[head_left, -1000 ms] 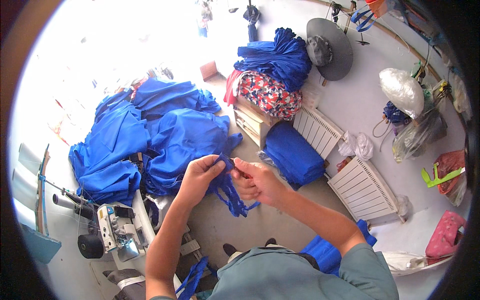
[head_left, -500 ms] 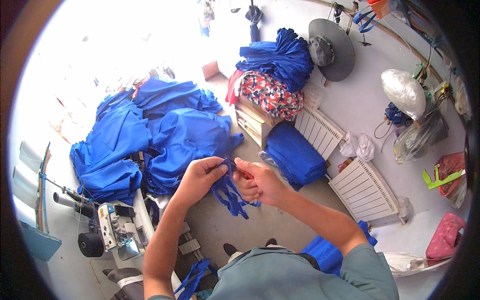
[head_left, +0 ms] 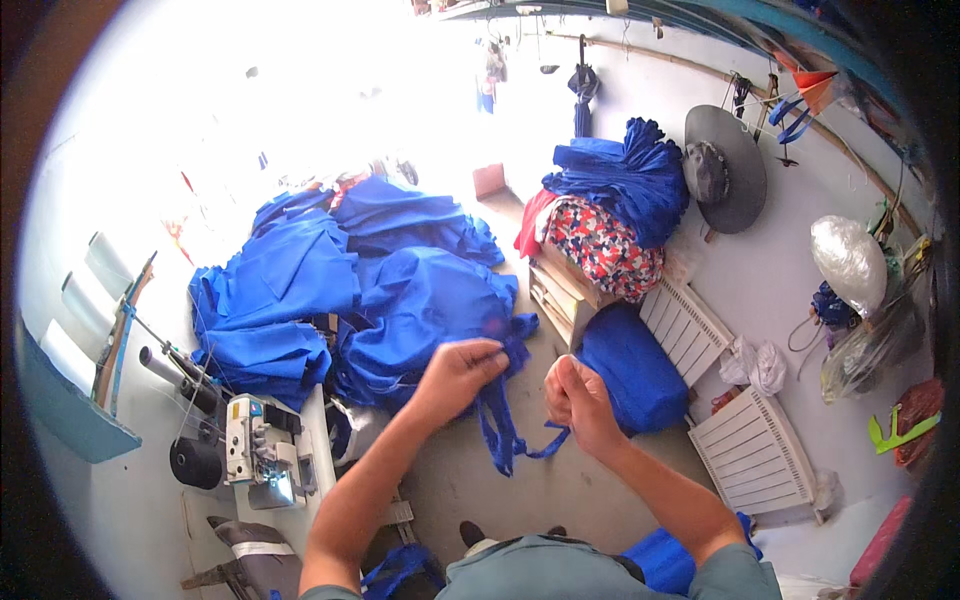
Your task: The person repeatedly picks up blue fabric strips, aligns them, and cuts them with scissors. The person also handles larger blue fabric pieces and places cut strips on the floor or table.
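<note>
My left hand (head_left: 462, 376) pinches several blue fabric strips (head_left: 497, 425), which dangle below its fingers above the floor. To its right my right hand (head_left: 582, 402) is closed in a fist, thumb on top, and what lies inside it is hidden. One strip curves across to the underside of this fist; whether the fingers hold its end I cannot tell. Beyond my left hand spreads a large heap of blue cloth (head_left: 420, 300).
An overlock sewing machine (head_left: 262, 450) with a black thread cone (head_left: 195, 462) stands at the left. Right of centre are a wooden cabinet (head_left: 556, 297) under fabric piles, a blue cloth bundle (head_left: 630, 370) and white slatted panels (head_left: 755, 452). Bags and a grey hat (head_left: 735, 170) hang on the wall.
My hands have drawn apart, with a strip now stretching between them. The red-handled tool seen in my right hand earlier no longer shows. The whole view has shifted.
</note>
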Available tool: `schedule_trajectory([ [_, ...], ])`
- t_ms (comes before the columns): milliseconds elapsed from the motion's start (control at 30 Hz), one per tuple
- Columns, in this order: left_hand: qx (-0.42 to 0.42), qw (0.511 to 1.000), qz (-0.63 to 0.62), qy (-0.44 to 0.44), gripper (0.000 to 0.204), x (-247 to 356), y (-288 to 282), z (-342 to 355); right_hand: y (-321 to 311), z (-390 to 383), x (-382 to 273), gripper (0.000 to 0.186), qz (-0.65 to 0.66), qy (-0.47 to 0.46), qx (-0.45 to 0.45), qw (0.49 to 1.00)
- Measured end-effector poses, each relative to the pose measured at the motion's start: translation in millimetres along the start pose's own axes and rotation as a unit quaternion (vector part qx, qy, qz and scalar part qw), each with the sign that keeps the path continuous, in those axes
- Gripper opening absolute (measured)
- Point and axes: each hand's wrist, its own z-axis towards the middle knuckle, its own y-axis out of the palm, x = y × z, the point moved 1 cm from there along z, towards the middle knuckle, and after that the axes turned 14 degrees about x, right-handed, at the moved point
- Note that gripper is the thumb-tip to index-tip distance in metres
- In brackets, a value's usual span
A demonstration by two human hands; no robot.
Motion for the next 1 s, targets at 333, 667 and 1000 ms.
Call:
schedule_trajectory([
  [333,0.087,0.973,-0.212,0.006,0.03,90,-24,50,-22,76,41,0.053,-0.251,-0.32,0.061,0.911],
  [667,0.271,0.694,0.598,0.297,0.014,158,-74,82,39,105,86,0.039,-0.426,-0.315,0.014,0.848],
  [1000,0.491,0.573,0.576,0.313,0.025,160,-279,113,-49,98,127,0.028,-0.543,-0.22,-0.031,0.81],
])
